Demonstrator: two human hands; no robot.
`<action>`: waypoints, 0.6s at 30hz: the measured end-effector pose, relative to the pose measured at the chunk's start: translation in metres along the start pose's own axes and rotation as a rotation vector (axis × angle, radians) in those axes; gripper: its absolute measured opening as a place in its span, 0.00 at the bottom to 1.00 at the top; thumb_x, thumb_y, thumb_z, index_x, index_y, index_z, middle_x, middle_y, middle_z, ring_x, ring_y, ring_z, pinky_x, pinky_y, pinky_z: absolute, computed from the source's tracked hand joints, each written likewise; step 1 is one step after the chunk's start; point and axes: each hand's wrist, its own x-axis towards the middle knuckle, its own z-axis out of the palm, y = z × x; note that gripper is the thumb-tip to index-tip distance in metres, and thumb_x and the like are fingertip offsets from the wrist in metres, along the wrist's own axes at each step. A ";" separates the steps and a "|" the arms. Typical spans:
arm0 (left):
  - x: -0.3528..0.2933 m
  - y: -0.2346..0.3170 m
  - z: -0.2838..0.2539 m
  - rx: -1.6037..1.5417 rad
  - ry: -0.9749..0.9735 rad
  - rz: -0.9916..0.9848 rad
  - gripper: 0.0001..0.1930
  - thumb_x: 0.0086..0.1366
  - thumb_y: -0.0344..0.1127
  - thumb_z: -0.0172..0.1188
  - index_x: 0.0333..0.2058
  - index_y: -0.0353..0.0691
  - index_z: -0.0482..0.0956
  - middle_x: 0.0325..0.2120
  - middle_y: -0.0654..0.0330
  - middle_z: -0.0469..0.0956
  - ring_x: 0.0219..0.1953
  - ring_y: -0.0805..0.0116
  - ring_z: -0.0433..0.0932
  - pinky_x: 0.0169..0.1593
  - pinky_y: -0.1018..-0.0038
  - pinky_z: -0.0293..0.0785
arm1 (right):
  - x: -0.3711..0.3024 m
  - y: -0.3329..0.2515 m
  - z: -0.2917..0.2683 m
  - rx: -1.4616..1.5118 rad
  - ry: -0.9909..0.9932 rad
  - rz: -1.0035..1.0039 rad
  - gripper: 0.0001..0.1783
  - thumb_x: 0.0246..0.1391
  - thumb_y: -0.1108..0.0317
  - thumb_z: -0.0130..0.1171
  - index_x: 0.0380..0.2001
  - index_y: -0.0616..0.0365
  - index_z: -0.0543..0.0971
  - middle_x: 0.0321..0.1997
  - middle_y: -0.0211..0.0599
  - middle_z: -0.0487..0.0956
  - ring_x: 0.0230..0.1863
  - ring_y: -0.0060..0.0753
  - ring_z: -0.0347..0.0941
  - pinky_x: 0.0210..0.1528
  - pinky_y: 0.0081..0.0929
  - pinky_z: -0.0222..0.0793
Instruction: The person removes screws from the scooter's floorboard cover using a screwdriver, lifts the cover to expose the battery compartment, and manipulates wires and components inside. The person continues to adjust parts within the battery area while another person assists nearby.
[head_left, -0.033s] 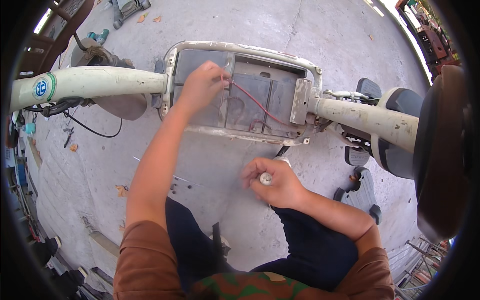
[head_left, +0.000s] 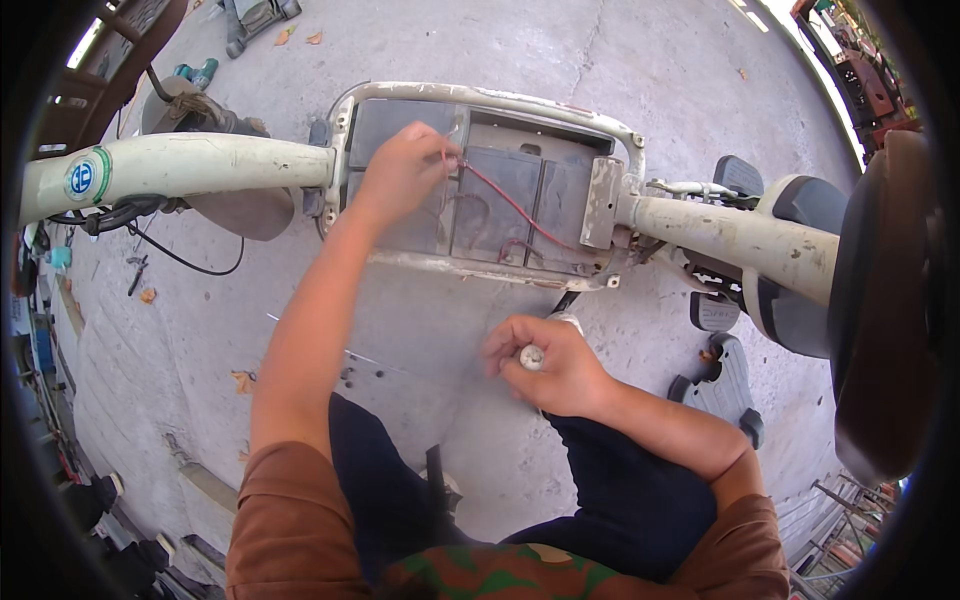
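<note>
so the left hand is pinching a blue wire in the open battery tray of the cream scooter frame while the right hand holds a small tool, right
Not quite: the head view shows the left hand pinching a thin red wire, not a blue one, in the open battery tray of the cream scooter frame. The right hand does hold a small tool.

Your single head view looks steeply down at the concrete floor [head_left: 680, 60]. It sits close above the scooter frame [head_left: 480, 100], which spans the upper frame, edges bending toward the rim.

left hand [head_left: 400, 170] extended, fingers pinched | right hand [head_left: 545, 365] fisted, elbow bent
</note>
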 end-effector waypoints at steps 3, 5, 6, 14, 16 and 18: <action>0.002 -0.001 -0.004 0.019 -0.006 -0.005 0.07 0.61 0.29 0.63 0.38 0.37 0.85 0.36 0.55 0.79 0.36 0.59 0.80 0.41 0.68 0.77 | 0.002 0.001 0.002 -0.001 -0.009 -0.007 0.09 0.53 0.80 0.56 0.38 0.64 0.78 0.31 0.36 0.83 0.35 0.25 0.81 0.39 0.25 0.76; 0.006 0.004 -0.006 0.120 -0.019 0.018 0.07 0.59 0.30 0.64 0.36 0.37 0.85 0.33 0.52 0.80 0.36 0.54 0.81 0.41 0.64 0.77 | 0.004 0.006 0.004 -0.013 -0.012 -0.069 0.09 0.53 0.80 0.56 0.38 0.64 0.78 0.31 0.36 0.83 0.35 0.26 0.81 0.40 0.25 0.76; 0.010 0.009 -0.007 0.214 -0.038 0.047 0.07 0.58 0.30 0.65 0.35 0.37 0.85 0.32 0.52 0.80 0.34 0.55 0.81 0.39 0.65 0.78 | 0.006 0.011 0.005 -0.024 -0.012 -0.124 0.09 0.53 0.80 0.56 0.38 0.63 0.79 0.31 0.36 0.82 0.35 0.26 0.81 0.40 0.26 0.76; 0.027 0.017 -0.012 0.470 -0.185 0.136 0.07 0.52 0.31 0.66 0.31 0.36 0.85 0.29 0.50 0.79 0.33 0.50 0.81 0.39 0.62 0.78 | 0.008 0.020 0.008 -0.076 -0.037 -0.195 0.09 0.52 0.79 0.59 0.38 0.61 0.79 0.32 0.36 0.82 0.36 0.28 0.81 0.43 0.28 0.75; 0.030 0.021 -0.014 0.501 -0.223 0.150 0.07 0.52 0.31 0.66 0.31 0.36 0.85 0.29 0.50 0.79 0.32 0.50 0.81 0.40 0.61 0.78 | 0.007 0.021 0.008 -0.087 -0.047 -0.211 0.09 0.53 0.81 0.60 0.39 0.62 0.79 0.34 0.34 0.83 0.38 0.26 0.81 0.44 0.26 0.75; 0.033 0.025 -0.015 0.504 -0.250 0.160 0.08 0.51 0.31 0.66 0.30 0.36 0.84 0.29 0.50 0.79 0.34 0.49 0.80 0.41 0.61 0.78 | 0.006 0.022 0.008 -0.094 -0.042 -0.208 0.09 0.53 0.81 0.60 0.39 0.61 0.79 0.34 0.35 0.83 0.38 0.27 0.81 0.44 0.26 0.75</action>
